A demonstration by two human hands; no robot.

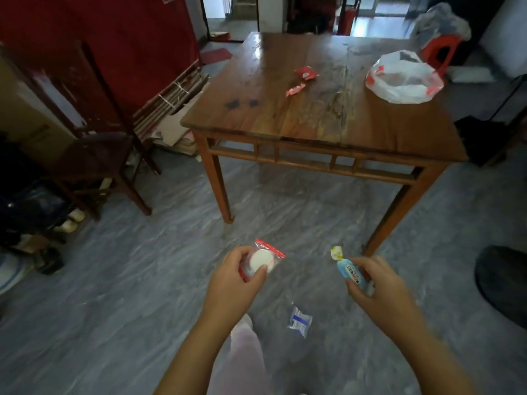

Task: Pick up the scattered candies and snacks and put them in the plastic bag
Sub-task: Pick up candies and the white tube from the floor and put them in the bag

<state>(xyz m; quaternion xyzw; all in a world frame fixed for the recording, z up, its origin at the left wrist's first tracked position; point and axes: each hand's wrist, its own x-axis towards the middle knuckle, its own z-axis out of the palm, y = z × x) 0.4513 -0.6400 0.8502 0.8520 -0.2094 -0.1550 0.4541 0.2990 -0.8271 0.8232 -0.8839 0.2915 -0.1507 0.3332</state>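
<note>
My left hand point(233, 280) grips a round white snack in a clear, red-edged wrapper point(263, 259). My right hand point(382, 286) holds a blue candy with a yellow twisted end point(346, 269). Both hands hover over the grey floor in front of the wooden table point(313, 124). A blue-and-white wrapped candy point(300, 321) lies on the floor between my arms. On the table lie a red snack packet point(306, 73) and a pink candy point(295, 89). The open white plastic bag point(403, 78) sits on the table's far right.
A dark wooden chair point(97, 155) stands at the left, with bundled sticks and cardboard point(171, 109) behind it. A red plastic stool point(440, 51) is beyond the table. A dark round object point(502, 283) sits at the right edge. My pale trouser leg point(245, 357) shows below.
</note>
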